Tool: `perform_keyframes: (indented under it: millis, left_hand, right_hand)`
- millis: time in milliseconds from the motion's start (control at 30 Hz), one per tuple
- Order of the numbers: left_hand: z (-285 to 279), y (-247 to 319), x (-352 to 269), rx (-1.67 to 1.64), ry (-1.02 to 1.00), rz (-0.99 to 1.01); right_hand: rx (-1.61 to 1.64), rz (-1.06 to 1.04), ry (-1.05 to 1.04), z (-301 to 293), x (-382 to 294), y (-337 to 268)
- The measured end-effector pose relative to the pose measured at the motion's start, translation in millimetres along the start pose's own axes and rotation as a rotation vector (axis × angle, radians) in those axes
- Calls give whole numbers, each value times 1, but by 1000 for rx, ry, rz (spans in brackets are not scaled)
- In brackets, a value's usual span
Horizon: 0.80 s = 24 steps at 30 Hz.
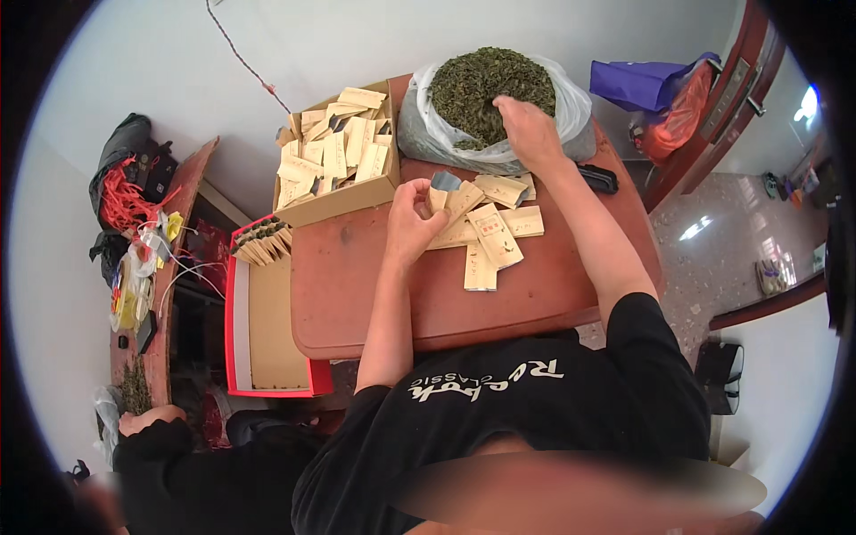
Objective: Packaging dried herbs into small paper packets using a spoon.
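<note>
My left hand (416, 224) grips a small paper packet (438, 199) whose mouth stands open, with its dark silvery lining showing. Around and beneath it, on the red-brown table (374, 294), several flat tan packets (495, 235) overlap. Beyond them a clear plastic bag (572, 100) holds a large heap of dried green tea leaves (461, 93). My right hand (528, 130) is at the hollow in the middle of the heap, its fingertips against the leaves; whether it holds any cannot be told. A cardboard box (341, 210) full of tan packets (334, 154) stands left of the bag.
A red-edged carton (277, 328) with upright packets (262, 242) adjoins the table's left edge. A black object (597, 179) lies right of the bag. Another person's hand (152, 418) is near dried leaves at lower left. Purple (642, 83) and red bags hang by the door.
</note>
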<state>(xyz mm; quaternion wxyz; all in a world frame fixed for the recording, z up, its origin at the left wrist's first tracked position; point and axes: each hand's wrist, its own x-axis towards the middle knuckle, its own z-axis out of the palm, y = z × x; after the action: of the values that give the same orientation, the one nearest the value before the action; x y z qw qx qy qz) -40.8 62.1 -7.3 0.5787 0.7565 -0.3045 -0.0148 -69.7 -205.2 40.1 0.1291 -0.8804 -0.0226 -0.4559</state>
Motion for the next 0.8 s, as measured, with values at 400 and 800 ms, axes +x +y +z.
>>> perform_keyframes:
  millis: [400, 800]
  left_hand:
    - [4, -1, 1, -49, -43, -77]
    - [26, 2, 18, -1, -44, -12]
  right_hand:
    - [100, -175, -93, 21, 39, 10]
    - [-33, 171, -136, -30, 10, 17]
